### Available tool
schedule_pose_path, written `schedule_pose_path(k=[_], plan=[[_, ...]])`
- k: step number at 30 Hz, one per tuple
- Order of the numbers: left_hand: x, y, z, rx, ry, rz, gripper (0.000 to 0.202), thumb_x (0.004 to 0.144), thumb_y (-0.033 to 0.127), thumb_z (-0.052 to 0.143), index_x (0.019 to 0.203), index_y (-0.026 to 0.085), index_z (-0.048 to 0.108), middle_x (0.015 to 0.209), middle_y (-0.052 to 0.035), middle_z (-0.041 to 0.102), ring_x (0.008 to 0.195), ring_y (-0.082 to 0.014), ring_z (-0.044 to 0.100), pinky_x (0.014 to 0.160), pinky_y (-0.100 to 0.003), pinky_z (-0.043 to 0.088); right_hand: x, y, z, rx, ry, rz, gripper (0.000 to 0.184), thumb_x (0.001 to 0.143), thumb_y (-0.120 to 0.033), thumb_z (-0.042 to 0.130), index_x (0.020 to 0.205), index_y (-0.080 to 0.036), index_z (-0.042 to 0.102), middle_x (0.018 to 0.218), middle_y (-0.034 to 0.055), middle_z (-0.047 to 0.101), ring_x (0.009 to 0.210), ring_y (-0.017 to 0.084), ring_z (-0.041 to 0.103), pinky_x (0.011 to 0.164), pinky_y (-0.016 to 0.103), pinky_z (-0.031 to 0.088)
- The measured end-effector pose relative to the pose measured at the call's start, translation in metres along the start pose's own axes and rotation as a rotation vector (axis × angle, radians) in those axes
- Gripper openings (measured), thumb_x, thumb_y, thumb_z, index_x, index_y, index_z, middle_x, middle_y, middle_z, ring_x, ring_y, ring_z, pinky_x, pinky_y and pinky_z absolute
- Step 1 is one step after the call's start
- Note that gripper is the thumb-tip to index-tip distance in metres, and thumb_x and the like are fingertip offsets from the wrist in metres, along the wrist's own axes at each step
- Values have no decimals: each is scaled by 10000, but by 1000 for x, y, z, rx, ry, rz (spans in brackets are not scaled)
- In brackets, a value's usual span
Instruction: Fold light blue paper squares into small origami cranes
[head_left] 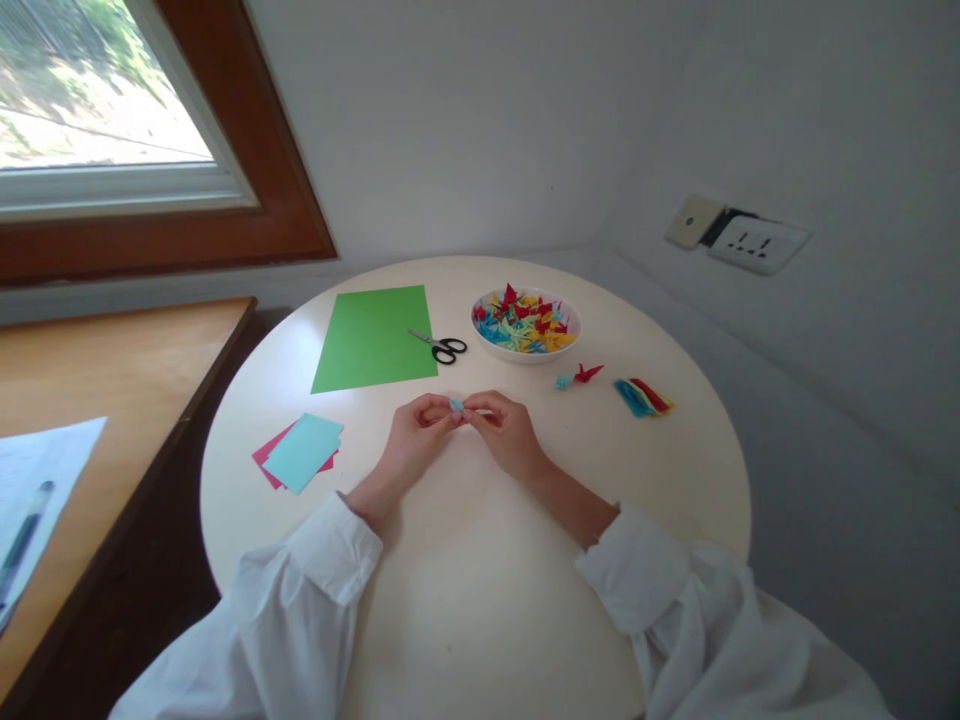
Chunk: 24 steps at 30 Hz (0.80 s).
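Note:
Between my fingertips is a small piece of folded light blue paper (456, 405), mostly covered by the fingers. My left hand (422, 425) pinches it from the left, and my right hand (504, 428) from the right, with thumbs and fingertips nearly meeting. Both hands are over the middle of the round table. Beyond them lie black-handled scissors (444, 349), their blades resting on a green paper sheet (375, 340). To the right of the scissors, a white bowl (517, 354) holds many colourful folded paper cranes. A red paper crane (588, 373) and a light blue one (564, 382) lie in front of it.
Light blue paper squares (304, 453) overlap pink ones on the left of the white table (480, 600). A fanned stack of coloured paper pieces (643, 397) lies at right. A wooden desk (150, 355) with paper and a pen stands left; walls and a socket (757, 243) border the table.

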<state>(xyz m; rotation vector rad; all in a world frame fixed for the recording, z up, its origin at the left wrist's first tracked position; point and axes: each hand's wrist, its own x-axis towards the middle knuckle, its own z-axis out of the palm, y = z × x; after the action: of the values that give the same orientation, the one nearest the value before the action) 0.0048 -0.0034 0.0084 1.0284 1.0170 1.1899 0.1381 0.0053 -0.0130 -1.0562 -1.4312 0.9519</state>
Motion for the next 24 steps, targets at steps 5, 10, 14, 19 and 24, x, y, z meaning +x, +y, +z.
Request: schedule_pose_path(k=[5,10,14,19,24], plan=[[2,-1,-2,118,54,63,235,558,279,742,684,128,615,648,3,643,604,-101,574,601,-220,422,-1,-1,-1,-113,-17,-102,81,727,-232,562,699,-170,605,815,70,631,792,168,583,649,266,476],[2,-1,-4,183,47,84,196,593,282,714,674,126,628,617,10,609,573,-89,528,566,-213,392,-3,0,0,-119,-37,-57,91,738,-235,543,723,-170,605,748,47,636,707,149,583,634,261,471],[2,0,-4,143,74,91,176,591,257,713,666,128,619,655,-2,622,625,-105,556,621,-230,417,-3,0,2,-50,-52,25,154,737,-306,560,750,-164,615,738,44,650,680,145,588,625,261,472],[2,0,-5,54,70,91,172,597,237,714,683,135,606,654,6,623,631,-105,572,656,-244,441,-3,-3,2,-30,-71,60,173,723,-330,570,727,-163,615,717,39,652,655,140,585,617,257,466],[1,-1,-4,25,43,75,186,578,224,729,686,137,606,658,0,642,651,-115,599,677,-250,454,-3,-5,1,-66,-60,41,157,723,-307,561,675,-163,601,661,29,637,614,136,564,598,253,445]])
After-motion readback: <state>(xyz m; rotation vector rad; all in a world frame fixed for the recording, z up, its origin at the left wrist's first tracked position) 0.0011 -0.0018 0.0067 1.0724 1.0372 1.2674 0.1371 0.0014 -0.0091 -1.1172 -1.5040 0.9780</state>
